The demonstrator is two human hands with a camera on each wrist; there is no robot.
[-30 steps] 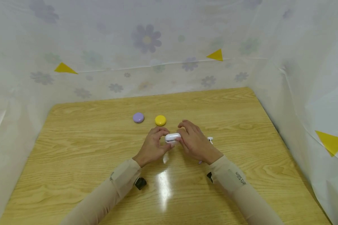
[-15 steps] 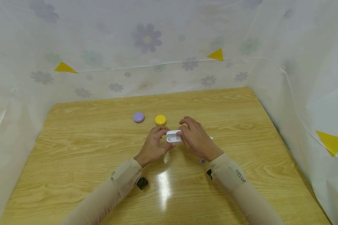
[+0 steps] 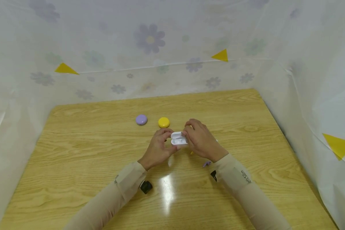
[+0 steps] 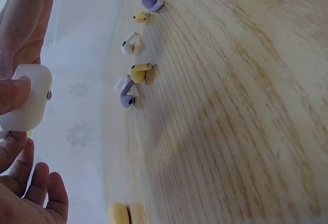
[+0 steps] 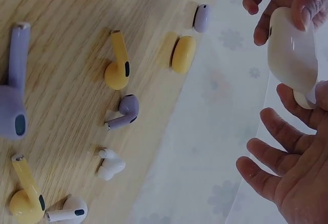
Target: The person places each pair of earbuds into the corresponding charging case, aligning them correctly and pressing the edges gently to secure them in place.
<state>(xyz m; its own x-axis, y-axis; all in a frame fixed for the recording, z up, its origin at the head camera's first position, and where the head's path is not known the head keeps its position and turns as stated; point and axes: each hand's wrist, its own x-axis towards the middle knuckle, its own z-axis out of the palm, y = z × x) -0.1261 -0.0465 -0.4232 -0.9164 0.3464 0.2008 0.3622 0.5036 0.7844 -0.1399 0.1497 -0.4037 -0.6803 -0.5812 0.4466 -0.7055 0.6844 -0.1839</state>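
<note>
Far left of the white charging case (image 3: 179, 142), the table (image 3: 89, 150) ends in a straight side edge with a rounded far corner; a broad stretch of wood grain lies between. Beyond the case, the back edge meets hanging white cloth (image 3: 169, 83) printed with flowers. The purple case (image 3: 141, 119), smooth and round, sits beyond the white case to its left. The left hand (image 3: 158, 150) holds the white case's left end between fingers and thumb, the forearm angled in from below left. The yellow case (image 3: 164, 122), equally glossy, lies nearer, just beyond and left. The white case itself is held above the wood, its rounded lid raised over two wells. At its right end the right hand (image 3: 202, 140) grips the lid, thumb against its edge, wrist bent inward. To its right lie stemmed purple earbuds (image 5: 19, 65), yellow earbuds (image 5: 117, 75) and white earbuds (image 5: 74, 211), two of each. Farther right is the table's slanting side edge.
</note>
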